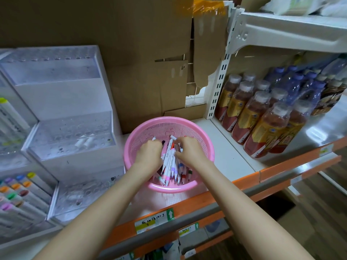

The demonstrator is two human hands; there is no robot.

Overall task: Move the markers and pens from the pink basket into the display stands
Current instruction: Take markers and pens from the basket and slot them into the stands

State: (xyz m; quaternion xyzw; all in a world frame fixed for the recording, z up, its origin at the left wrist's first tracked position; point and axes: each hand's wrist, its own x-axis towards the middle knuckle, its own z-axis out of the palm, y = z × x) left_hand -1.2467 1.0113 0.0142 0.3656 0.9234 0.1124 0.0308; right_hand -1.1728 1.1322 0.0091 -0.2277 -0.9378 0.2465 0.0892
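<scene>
Left hand (150,152) and right hand (187,149) both sit in the pink basket (204,145), fingers curled round the markers and pens (170,162) — these lie lengthwise between and beneath the hands — with the display stands (71,143) out beyond the left hand, the nearer one.

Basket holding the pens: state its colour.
The basket is pink all over, mesh wall and rim; the head view shows it best.

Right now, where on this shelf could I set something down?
The bare white shelf between the pink basket and the drink bottles is the widest free patch. The clear display stand crowds the basket's left. Inside it, the left hand and right hand dig among markers and pens.
</scene>
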